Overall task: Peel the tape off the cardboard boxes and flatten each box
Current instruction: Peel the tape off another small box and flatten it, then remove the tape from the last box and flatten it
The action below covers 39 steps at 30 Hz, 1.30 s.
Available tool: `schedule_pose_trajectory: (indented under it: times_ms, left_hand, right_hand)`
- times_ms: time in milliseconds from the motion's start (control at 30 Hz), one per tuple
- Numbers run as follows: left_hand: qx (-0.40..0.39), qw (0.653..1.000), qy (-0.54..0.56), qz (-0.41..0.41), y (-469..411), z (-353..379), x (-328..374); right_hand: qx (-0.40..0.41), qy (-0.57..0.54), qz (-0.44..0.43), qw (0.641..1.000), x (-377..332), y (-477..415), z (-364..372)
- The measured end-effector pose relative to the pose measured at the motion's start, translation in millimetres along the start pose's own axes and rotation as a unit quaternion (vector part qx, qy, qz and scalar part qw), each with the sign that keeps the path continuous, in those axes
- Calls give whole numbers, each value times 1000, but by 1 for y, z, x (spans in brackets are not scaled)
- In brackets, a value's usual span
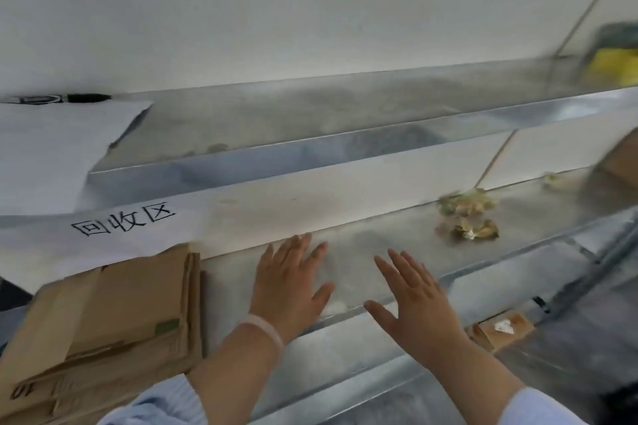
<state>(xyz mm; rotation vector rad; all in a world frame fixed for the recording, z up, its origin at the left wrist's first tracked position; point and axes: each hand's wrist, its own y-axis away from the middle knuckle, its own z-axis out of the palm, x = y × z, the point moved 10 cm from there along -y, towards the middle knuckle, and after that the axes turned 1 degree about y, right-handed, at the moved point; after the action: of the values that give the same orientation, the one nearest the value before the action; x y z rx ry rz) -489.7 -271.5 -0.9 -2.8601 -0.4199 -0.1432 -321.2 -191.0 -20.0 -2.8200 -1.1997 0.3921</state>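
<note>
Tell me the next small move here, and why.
Probably reach the right hand toward the brown box at the far right of the shelf. Both hands, the left hand too, are open and hold nothing, the flattened cardboard is already stacked on the left, and that box looks not yet flattened, though it is blurred.

Head view, seemingly close, downward

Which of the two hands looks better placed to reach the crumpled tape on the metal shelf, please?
Probably the right hand. It is open and empty, on the same side as the crumpled tape; the left hand sits nearer the flattened cardboard.
</note>
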Motion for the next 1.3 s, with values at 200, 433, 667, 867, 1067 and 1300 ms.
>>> schedule_pose_trajectory:
  times_ms: [200, 433, 667, 867, 1067, 1300]
  left_hand:
    - [14, 994, 37, 98, -60, 19, 188]
    - [9, 975, 46, 216, -111, 33, 373]
    - [0, 957, 79, 278, -172, 69, 491]
    - [-18, 948, 110, 297, -258, 118, 565]
    - [-35, 936, 130, 325, -353, 154, 631]
    - [-43, 929, 132, 343, -436, 181, 702]
  right_hand:
    - [30, 57, 101, 993, 167, 66, -67]
    - [86, 76, 232, 966, 316, 138, -142]
    - [87, 63, 304, 947, 424, 166, -158]
    - [96, 58, 344, 932, 534, 130, -163]
    - [104, 68, 364, 923, 636, 71, -177]
    - [97, 53, 395, 912, 738, 39, -183]
